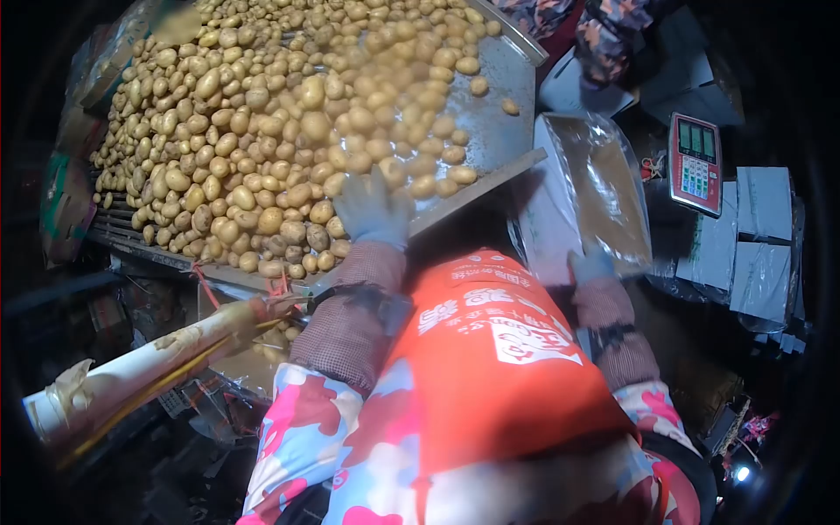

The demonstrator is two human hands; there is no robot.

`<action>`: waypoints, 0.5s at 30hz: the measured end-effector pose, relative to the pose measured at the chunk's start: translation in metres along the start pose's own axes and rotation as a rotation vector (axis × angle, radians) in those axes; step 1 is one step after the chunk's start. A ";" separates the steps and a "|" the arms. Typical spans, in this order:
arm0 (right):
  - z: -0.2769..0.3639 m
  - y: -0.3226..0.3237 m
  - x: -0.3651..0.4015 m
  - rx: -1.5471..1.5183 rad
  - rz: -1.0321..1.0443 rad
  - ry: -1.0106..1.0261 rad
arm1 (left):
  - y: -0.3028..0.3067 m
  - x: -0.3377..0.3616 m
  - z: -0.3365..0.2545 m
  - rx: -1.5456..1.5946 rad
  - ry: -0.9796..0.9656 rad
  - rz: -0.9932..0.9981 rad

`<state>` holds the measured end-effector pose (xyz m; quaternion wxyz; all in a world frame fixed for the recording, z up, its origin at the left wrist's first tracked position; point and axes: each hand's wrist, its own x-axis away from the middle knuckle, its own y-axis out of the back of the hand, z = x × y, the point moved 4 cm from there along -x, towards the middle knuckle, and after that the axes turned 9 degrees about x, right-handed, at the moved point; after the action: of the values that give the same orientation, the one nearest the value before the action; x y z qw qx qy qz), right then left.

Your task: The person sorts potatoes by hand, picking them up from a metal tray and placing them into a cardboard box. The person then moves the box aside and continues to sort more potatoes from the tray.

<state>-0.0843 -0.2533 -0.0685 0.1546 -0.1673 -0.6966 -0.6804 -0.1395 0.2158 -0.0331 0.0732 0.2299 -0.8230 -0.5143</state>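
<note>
My left hand (374,208), in a pale grey-blue glove, reaches over the near edge of a heap of potatoes (223,131). Its fingers are stretched out and touch the potatoes at the front of the pile. The heap lies on a metal sorting table (497,118) with a raised lip. To the right stands a white cardboard box (549,210) lined with clear plastic; its brown bottom shows through. My right hand (593,265), also gloved, grips the near rim of this box, with some fingertips hidden.
A red digital scale (696,164) stands right of the box. White cartons (763,206) are stacked at the far right. Another person's patterned sleeve (604,39) shows at the top over a carton. A taped white tube (144,372) sticks out at lower left.
</note>
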 end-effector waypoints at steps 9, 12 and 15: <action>0.142 -0.010 -0.101 -0.293 0.196 0.064 | -0.007 -0.001 -0.005 -0.047 -0.094 -0.076; 0.159 -0.014 -0.143 -0.111 0.357 -0.128 | -0.004 -0.001 -0.011 -0.068 -0.048 -0.023; 0.169 -0.015 -0.161 -0.050 0.410 -0.116 | -0.007 -0.004 -0.012 -0.076 -0.064 -0.011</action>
<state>0.0554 -0.0885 -0.1581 0.2450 -0.3481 -0.6388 -0.6410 -0.1296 0.2053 -0.0331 0.0527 0.2150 -0.8034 -0.5528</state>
